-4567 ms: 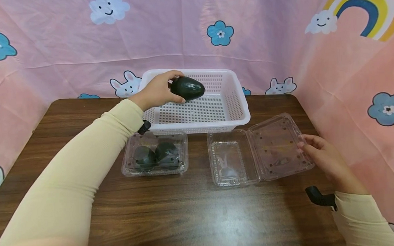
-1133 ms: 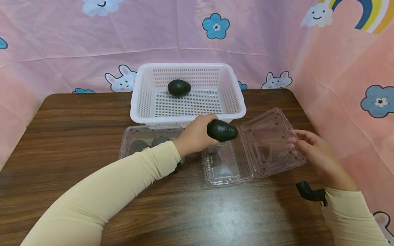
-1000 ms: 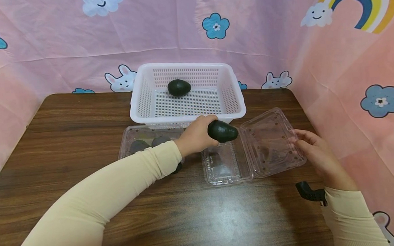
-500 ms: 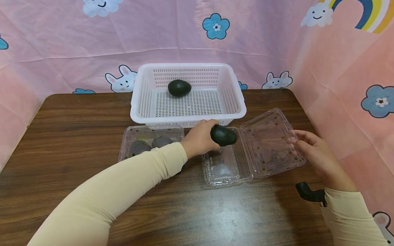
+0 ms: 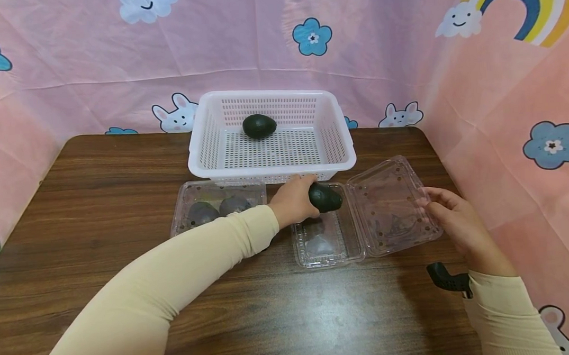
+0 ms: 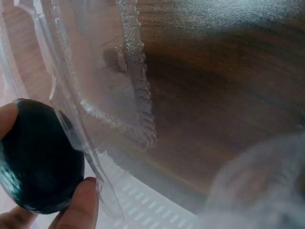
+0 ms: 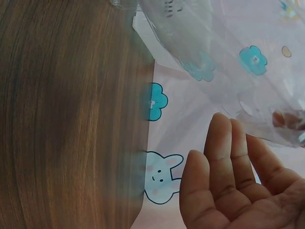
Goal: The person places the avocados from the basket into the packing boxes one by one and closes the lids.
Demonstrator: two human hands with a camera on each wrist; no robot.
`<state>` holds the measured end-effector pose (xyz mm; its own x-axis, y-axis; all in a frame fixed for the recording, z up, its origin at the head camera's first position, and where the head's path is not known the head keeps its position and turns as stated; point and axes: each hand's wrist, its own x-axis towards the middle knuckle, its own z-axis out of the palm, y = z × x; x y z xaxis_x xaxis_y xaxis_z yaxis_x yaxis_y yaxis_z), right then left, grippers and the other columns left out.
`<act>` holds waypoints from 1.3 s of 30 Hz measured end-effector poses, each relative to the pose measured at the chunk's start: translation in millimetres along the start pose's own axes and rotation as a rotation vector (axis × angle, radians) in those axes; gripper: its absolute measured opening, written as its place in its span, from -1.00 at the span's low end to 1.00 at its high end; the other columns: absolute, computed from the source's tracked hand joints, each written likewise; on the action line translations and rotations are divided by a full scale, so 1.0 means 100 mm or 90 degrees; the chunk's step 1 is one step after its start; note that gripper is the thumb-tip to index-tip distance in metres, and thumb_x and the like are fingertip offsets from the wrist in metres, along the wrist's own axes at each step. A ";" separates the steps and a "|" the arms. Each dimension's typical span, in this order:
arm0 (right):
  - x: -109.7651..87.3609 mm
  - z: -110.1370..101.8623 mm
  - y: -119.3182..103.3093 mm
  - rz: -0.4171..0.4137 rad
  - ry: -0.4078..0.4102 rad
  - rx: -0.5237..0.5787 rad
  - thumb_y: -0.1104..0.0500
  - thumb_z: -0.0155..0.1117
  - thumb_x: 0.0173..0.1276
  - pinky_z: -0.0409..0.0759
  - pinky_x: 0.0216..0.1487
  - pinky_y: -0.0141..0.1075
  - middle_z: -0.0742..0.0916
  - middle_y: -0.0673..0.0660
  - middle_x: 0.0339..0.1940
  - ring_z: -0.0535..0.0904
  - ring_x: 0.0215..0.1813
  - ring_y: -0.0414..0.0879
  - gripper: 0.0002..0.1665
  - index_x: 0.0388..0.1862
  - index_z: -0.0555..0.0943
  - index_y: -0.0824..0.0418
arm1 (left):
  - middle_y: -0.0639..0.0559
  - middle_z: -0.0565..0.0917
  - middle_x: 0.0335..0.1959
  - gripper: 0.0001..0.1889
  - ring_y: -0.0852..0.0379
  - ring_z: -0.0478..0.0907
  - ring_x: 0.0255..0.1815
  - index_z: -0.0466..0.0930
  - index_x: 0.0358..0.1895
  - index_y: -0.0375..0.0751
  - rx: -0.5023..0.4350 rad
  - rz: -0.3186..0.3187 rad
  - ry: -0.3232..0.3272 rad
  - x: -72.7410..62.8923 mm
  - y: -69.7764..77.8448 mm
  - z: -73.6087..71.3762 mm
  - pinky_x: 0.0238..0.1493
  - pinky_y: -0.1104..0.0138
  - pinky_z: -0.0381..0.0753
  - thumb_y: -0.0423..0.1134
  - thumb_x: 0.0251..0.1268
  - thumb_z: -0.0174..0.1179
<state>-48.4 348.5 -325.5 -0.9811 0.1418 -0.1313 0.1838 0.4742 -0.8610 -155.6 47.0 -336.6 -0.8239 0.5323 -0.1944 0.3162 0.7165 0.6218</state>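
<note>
My left hand [image 5: 295, 199] grips a dark green avocado [image 5: 325, 197] over the far part of an open clear plastic clamshell container [image 5: 329, 249]. In the left wrist view, the avocado [image 6: 40, 157] sits between thumb and fingers, close to the clear container rim [image 6: 78, 124]. My right hand [image 5: 460, 223] pinches the outer edge of the clamshell's raised lid [image 5: 393, 210]. The right wrist view shows several fingers of that hand [image 7: 243, 181] extended beside the lid [image 7: 228, 52]. Another avocado [image 5: 259, 126] lies in the white slotted basket [image 5: 272, 170].
Left of the open clamshell stands a second clear container [image 5: 182, 195] with two avocados [image 5: 202, 213] visible inside; my left sleeve covers its front. The brown wooden table [image 5: 253, 327] meets a pink patterned cloth [image 5: 117, 57] behind and to the right.
My left hand has taken an avocado from the basket area towards the open clamshell, lately sinking slightly lower and rightward. Another avocado now shows in the basket. My right hand stays at the lid.
</note>
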 end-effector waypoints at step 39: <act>0.01 0.00 0.02 -0.006 -0.023 0.062 0.17 0.00 0.51 0.57 -0.22 -0.51 0.63 -0.31 -0.21 0.60 -0.20 -0.40 -0.55 0.29 0.32 0.34 | -0.27 0.46 0.16 -0.31 -0.14 0.57 0.00 0.34 0.36 -0.18 0.097 -0.026 -0.011 0.07 0.02 0.22 -0.11 0.10 0.64 -0.26 0.13 0.39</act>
<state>-48.9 349.5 -327.4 -0.9847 0.1057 -0.1389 0.1694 0.3882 -0.9059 -150.6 61.8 -353.3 -0.8295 0.5085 -0.2310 0.3519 0.7970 0.4908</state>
